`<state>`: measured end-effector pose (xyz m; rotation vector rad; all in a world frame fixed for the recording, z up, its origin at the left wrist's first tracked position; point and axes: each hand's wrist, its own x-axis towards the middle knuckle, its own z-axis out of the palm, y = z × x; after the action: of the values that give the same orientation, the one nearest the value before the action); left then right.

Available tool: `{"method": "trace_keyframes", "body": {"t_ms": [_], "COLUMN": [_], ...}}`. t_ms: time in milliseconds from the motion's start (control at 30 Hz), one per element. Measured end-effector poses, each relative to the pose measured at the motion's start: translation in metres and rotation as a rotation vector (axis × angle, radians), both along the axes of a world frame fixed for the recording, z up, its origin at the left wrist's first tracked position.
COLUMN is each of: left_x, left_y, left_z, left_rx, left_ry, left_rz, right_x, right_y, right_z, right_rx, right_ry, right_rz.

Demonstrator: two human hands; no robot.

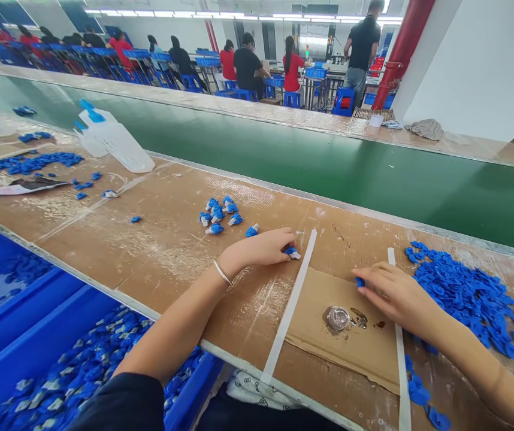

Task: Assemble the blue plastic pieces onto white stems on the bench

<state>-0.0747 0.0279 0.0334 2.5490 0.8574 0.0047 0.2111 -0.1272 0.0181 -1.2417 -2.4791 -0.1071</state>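
Observation:
My left hand (268, 246) has its fingers closed on a small blue-and-white plastic piece (293, 254) at the tabletop, left of a white tape strip (290, 305). Between the thumb and fingers of my right hand (385, 290) is a small blue plastic piece (360, 282), held above a cardboard sheet (324, 344). On that sheet sits a small round clear dish (338, 318) beside dark wet stains. Several assembled blue-and-white pieces (215, 214) lie in a cluster beyond my left forearm. A heap of flat blue pieces (463, 293) spreads to the right of my right hand.
Blue bins (45, 335) with many blue-and-white pieces stand below the table's left front edge. A green conveyor belt (257, 140) runs behind the table. A cut translucent plastic bottle (124, 143) and more blue pieces (27, 163) lie at left. Several people sit at far tables.

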Motion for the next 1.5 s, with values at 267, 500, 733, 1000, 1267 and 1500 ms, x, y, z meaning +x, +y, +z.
{"method": "trace_keyframes", "body": {"t_ms": [267, 500, 733, 1000, 1267, 1500], "left_x": [0.008, 0.005, 0.003, 0.001, 0.039, 0.047], "left_y": [-0.003, -0.002, 0.008, 0.021, -0.053, -0.077], "left_z": [0.002, 0.004, -0.001, -0.008, 0.0, -0.01], "left_rx": [-0.029, 0.182, 0.258, 0.1, -1.033, -1.247], "left_ry": [-0.259, -0.242, -0.018, -0.207, -0.814, -0.918], "left_rz": [0.09, 0.182, 0.151, 0.208, 0.018, -0.005], "right_x": [-0.034, -0.029, -0.039, -0.04, -0.044, -0.06], "right_y": [-0.029, -0.027, -0.028, -0.026, -0.027, -0.031], "right_z": [0.023, 0.009, 0.001, 0.006, 0.014, 0.017], "right_rx": [-0.044, -0.076, -0.416, -0.923, -0.646, -0.252], "right_ry": [-0.032, -0.012, 0.586, 1.357, 1.429, 1.091], "right_rz": [0.248, 0.312, 0.144, -0.168, -0.135, -0.12]}}
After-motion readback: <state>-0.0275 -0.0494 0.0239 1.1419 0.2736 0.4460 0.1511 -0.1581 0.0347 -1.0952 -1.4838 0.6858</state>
